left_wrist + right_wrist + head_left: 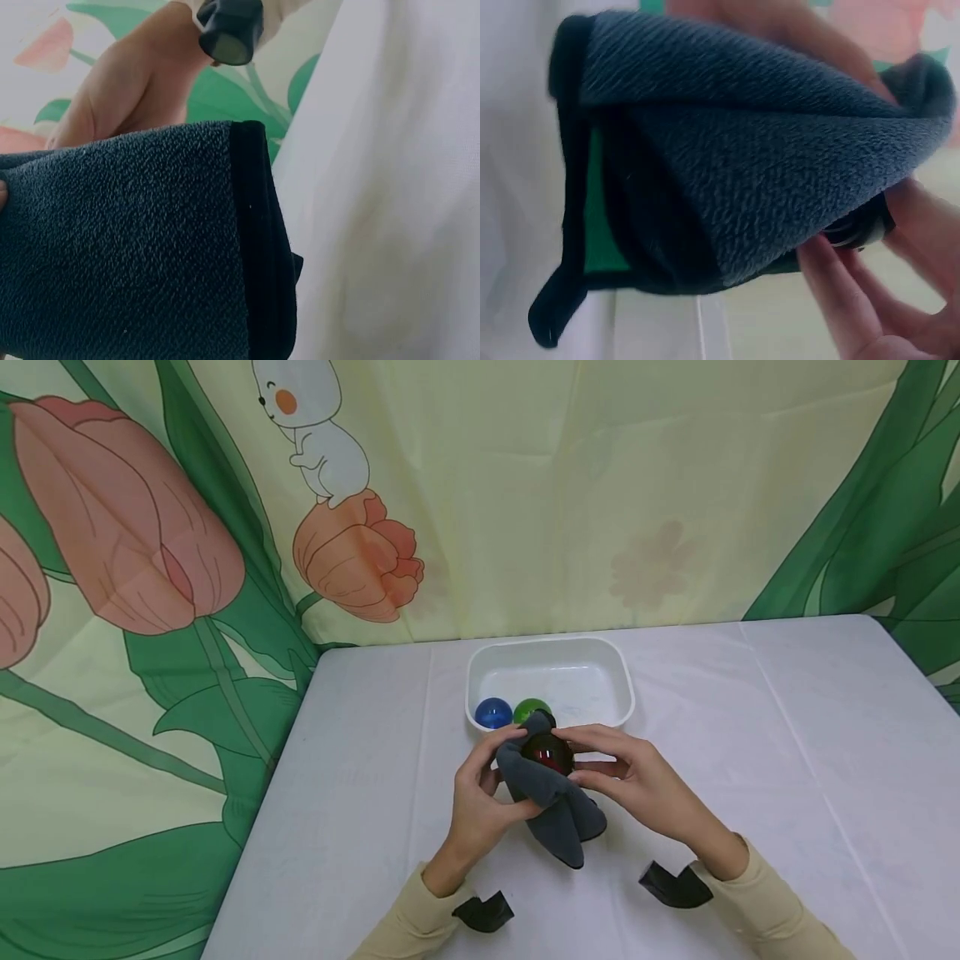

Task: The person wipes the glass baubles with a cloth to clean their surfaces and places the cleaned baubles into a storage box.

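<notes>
Above the table, in the head view, my left hand [483, 802] grips a dark grey-blue towel [558, 810] bunched around a dark red, shiny ball [549, 752]. My right hand [637, 777] holds the ball's right side between thumb and fingers. Much of the ball is hidden by the towel's folds. Thick fuzzy pile and a black hem show on the towel [135, 240] in the left wrist view. The right wrist view has the towel [780, 165] hanging in folds, with a black loop at one corner and fingers at the partly hidden ball.
Behind the hands stands a white tray [622, 672], near the back edge of the white-covered table [360, 760]. A blue ball [493, 712] and a green ball [531, 707] lie in its front left part. A printed curtain [525, 527] hangs behind.
</notes>
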`<state>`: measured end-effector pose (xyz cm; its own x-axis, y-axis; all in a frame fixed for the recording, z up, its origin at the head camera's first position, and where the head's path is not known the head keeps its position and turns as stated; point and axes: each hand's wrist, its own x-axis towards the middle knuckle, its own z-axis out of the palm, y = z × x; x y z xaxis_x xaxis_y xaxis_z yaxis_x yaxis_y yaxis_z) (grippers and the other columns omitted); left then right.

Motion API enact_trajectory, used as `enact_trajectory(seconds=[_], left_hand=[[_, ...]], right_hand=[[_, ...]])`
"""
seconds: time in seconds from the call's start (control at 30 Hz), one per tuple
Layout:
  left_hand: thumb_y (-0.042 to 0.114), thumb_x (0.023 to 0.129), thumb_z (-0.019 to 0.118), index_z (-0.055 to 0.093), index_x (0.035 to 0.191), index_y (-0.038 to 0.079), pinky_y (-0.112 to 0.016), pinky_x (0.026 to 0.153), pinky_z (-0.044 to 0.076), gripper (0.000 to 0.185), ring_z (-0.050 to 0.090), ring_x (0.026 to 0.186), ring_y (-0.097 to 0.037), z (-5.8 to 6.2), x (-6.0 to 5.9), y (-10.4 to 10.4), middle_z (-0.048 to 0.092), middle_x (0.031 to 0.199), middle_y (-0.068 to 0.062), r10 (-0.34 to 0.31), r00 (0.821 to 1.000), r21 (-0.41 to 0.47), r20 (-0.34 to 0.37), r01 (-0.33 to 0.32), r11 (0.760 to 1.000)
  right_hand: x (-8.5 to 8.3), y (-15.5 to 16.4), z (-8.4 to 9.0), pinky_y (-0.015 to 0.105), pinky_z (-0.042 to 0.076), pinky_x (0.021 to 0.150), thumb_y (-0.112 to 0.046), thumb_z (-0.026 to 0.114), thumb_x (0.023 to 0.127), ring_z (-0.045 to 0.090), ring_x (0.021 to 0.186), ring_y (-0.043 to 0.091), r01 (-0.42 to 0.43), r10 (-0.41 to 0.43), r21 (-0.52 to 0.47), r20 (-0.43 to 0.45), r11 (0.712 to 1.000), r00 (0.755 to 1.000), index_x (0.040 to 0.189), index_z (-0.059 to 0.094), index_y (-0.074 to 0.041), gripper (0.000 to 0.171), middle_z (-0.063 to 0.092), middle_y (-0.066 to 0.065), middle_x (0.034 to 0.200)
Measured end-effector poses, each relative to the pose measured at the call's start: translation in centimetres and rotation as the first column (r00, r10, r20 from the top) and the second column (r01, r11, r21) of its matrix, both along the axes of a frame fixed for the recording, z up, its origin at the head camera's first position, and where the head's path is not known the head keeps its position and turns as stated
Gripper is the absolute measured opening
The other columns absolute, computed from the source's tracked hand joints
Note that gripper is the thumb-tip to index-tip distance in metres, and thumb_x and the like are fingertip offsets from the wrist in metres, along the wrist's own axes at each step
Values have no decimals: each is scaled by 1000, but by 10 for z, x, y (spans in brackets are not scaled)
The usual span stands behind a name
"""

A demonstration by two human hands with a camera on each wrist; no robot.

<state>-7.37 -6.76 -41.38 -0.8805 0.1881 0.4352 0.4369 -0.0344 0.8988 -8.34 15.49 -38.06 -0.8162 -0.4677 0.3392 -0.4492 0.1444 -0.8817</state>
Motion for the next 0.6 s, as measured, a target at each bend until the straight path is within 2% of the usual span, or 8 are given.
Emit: enact_trajectory(seconds=[0.1,0.2,0.3,0.4,0.5,0.6], left_hand=[[-13,68,81,54,132,-2,-35,99,52,70,54,127,-27,1,0,0,53,137,-20,-7,1000,9,-1,7,1000],[-13,69,80,55,131,-3,-35,100,51,68,55,126,-26,0,1,0,53,136,-21,-5,1000,21,1,5,1000],[-13,69,80,55,130,-4,-35,100,51,67,55,125,-25,-2,1,0,53,135,-22,-3,1000,31,2,3,1000],[-13,69,80,55,130,-5,-35,99,52,66,56,124,-24,-4,1,0,54,135,-23,-2,1000,36,1,2,999],[-14,69,79,55,130,-4,-35,98,53,66,56,124,-23,-4,1,0,54,135,-22,-5,1000,40,0,5,999],[-15,69,78,55,131,-4,-34,97,53,67,56,124,-23,-4,1,0,54,135,-22,-13,1000,45,1,13,999]], right_hand=[[-1,2,-1,26,56,89,2,69,88,62,115,3,-10,11,-18,79,1000,997,137,57,-3,51,58,18,136],[0,3,-1,26,56,90,0,70,89,62,116,4,-8,6,18,70,1000,998,138,57,-6,51,58,15,136],[1,5,2,26,55,93,0,72,87,60,118,7,3,-3,79,-9,997,1000,139,56,-10,56,58,9,136],[2,6,5,22,52,97,1,77,82,58,123,8,28,-9,147,-128,989,992,139,58,-13,62,57,3,139],[4,6,7,16,48,99,5,80,76,54,129,11,42,5,187,-242,981,970,137,60,-16,67,55,2,141],[6,5,7,13,46,98,10,82,71,54,129,18,49,21,190,-350,981,937,134,63,-14,69,56,6,140]])
